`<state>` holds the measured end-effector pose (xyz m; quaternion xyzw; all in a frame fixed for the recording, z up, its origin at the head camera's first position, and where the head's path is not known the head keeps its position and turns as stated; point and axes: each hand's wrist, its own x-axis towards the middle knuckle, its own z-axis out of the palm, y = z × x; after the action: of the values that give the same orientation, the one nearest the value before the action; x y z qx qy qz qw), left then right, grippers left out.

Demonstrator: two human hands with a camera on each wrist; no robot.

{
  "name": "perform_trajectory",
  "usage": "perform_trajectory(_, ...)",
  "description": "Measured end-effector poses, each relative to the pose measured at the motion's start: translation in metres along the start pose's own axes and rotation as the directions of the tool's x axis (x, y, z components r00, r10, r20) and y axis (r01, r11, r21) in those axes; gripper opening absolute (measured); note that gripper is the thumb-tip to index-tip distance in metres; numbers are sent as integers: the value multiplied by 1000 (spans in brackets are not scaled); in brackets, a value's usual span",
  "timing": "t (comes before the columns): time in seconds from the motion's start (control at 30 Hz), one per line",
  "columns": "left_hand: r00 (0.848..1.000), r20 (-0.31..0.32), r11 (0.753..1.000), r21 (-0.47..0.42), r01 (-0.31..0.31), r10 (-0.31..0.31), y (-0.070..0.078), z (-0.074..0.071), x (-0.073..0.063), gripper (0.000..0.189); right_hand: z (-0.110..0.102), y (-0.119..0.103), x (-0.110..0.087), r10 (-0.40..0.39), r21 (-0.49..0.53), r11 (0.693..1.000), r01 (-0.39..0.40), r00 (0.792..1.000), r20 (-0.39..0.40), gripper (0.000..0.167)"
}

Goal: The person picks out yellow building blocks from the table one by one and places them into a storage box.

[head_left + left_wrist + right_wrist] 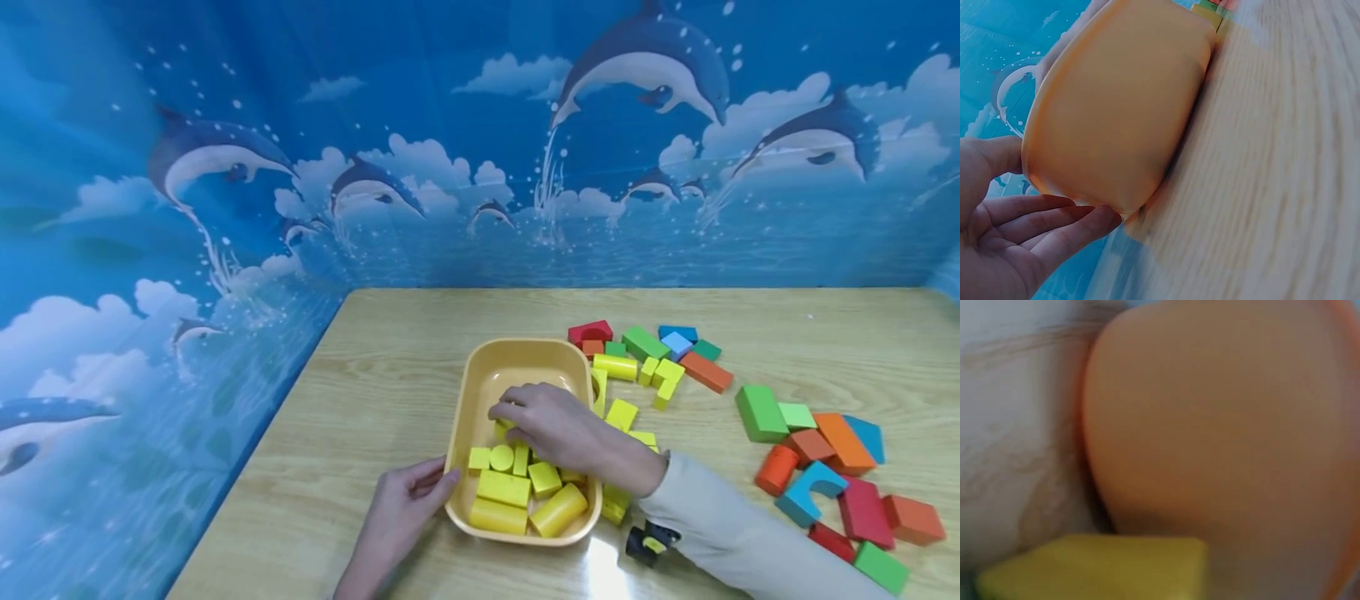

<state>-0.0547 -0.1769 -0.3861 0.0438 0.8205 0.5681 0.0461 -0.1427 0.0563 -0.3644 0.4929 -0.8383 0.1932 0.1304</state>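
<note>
A yellow-orange plastic tub (480, 383) stands on the table with several yellow toy blocks in its near half. My left hand (401, 512) holds the tub at its near left side, thumb at the rim. In the left wrist view the fingers of the left hand (1035, 231) lie against the tub's outer wall (1116, 106). Reaching in over the right rim, my right hand (555, 423) has its fingers curled down around a yellow block (504, 428), mostly hidden beneath them. The right wrist view is blurred, with the tub's wall (1210, 425) and a yellow block (1097, 569) outside it.
More yellow blocks (621, 414) lie along the tub's right side, partly under the right forearm. Red, green, blue and orange blocks (761, 414) are scattered farther right. A small black object (651, 543) sits by the right sleeve. A dolphin-print curtain (450, 208) borders the table.
</note>
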Motion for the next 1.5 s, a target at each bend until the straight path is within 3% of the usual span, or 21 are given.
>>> perform_trajectory(0.3, 1000, 7, 1000, 2, 10, -10, 1, 1, 1, 44, 12, 1, -3, 44, 31, 998, -48, 990, 134, 18)
perform_trajectory(0.53, 1000, 1, 1000, -3, 13, -13, 3, 1, 0, 42, 5, 1, -6, 100, 77, 991, -113, 984, 148, 25)
perform_trajectory(0.63, 1000, -1, 1000, 2, 11, -11, 3, 1, 0, 43, -8, 5, -11, 136, 78, 986, -145, 984, 112, 36)
perform_trajectory(0.77, 1000, -10, 1000, 14, 5, -5, 3, 0, 0, 42, -33, 16, -28, 211, 62, 976, -211, 977, 11, 40)
perform_trajectory(0.9, 1000, -22, 1000, 22, 8, -8, 2, 0, 0, 43, -50, 29, -56, 311, 34, 950, -310, 950, -27, 36)
perform_trajectory(1.07, 999, -19, 999, 24, 26, -25, 1, -1, 0, 43, -59, 40, -95, 439, 20, 898, -439, 899, 8, 36)
perform_trajectory(1.27, 999, -8, 999, 23, 47, -47, 1, 0, -1, 45, -59, 34, -126, 473, 107, 862, -496, 862, 180, 33)
perform_trajectory(1.37, 999, -13, 999, 21, 39, -39, 2, -1, 0, 45, -56, 31, -131, 472, 88, 864, -495, 860, 195, 41)
perform_trajectory(1.5, 999, -10, 999, 9, 32, -31, 3, 0, 1, 42, -52, 30, -133, 472, 54, 873, -485, 867, 156, 43)
